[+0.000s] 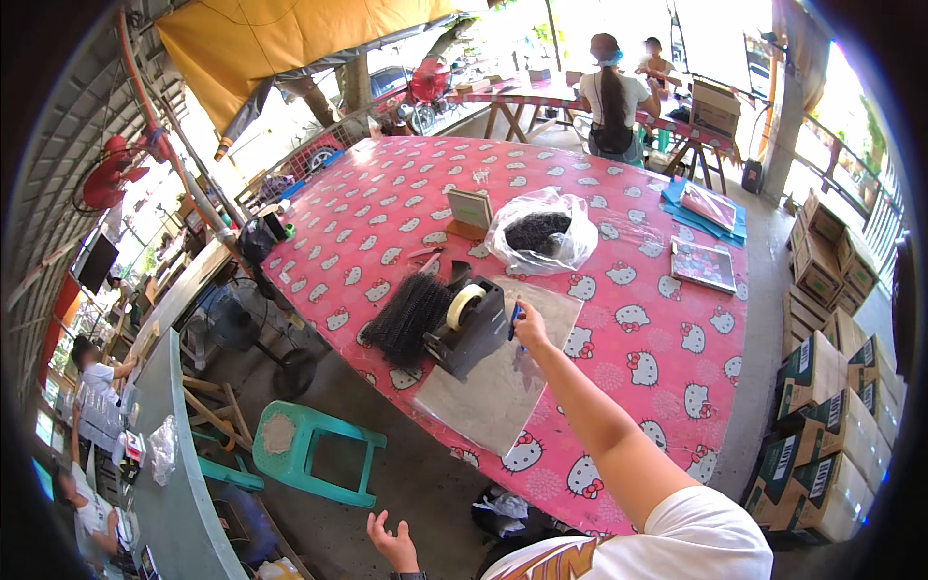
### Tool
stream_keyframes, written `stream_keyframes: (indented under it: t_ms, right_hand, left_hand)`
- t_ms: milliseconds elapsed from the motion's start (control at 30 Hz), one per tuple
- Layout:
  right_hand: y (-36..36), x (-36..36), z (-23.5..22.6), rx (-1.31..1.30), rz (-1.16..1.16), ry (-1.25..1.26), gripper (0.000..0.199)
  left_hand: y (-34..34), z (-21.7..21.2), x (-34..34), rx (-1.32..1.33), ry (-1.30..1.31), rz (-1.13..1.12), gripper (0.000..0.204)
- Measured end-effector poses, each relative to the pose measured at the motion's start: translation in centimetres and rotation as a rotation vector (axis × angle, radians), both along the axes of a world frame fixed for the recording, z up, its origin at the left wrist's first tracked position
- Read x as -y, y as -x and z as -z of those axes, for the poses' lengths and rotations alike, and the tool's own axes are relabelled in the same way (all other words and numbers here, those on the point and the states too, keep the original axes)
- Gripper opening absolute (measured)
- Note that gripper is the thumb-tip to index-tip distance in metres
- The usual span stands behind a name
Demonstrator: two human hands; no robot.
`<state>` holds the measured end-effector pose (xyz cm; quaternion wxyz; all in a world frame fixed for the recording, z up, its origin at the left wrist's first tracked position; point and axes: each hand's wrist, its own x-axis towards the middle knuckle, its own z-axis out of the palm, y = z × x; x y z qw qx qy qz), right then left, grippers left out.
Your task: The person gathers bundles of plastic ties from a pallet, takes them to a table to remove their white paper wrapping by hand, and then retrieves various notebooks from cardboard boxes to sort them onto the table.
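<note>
The right hand (530, 327) has its fingers curled around a thin blue stick (513, 323); what kind of tool it is cannot be told. The stick is over the grey sheet (488, 418), just beside the black tape holder (474, 340), which sits at the hand's 9 o'clock. Whether stick and holder touch is hard to see. The left hand (391, 543), down at 7 o'clock from the right one, has its fingers spread and bent, with nothing seen in them.

The stick looks light, stiff and maybe a bit slippery, so the middle is a good place to pinch it. The tape holder looks hard and heavy; its low sides seem best to hold, clear of the tape roll (468, 304). The bristly black bundle (406, 317), past the holder at 9 o'clock, looks light and springy, and may snag.

The clear bag (543, 232) at 12 o'clock looks soft and floppy. Toward 3 o'clock, a wide stretch of the pink table (667, 319) gives room to move. Its near edge slants by at 7 o'clock, with the green stool (300, 452) beyond, at the left hand's 10 o'clock.
</note>
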<state>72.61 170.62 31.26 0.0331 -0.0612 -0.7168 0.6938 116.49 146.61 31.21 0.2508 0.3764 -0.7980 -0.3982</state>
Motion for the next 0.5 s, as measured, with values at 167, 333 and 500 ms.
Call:
stream_keyframes:
  t_ms: [167,333,500]
  right_hand:
    - [-1.4,2.0,-5.6,-0.159,0.057,-0.081,0.037]
    - [2.0,0.0,-9.6,-0.463,0.011,0.113,0.029]
    - [3.7,1.0,-8.6,-0.484,-0.151,0.211,0.027]
  left_hand:
    - [-5.7,0.2,-0.3,0.125,-0.005,-0.084,0.041]
    - [-7.9,-0.2,-2.0,0.235,0.256,0.089,0.043]
    - [-8.7,-1.7,-3.7,0.178,0.130,-0.017,0.042]
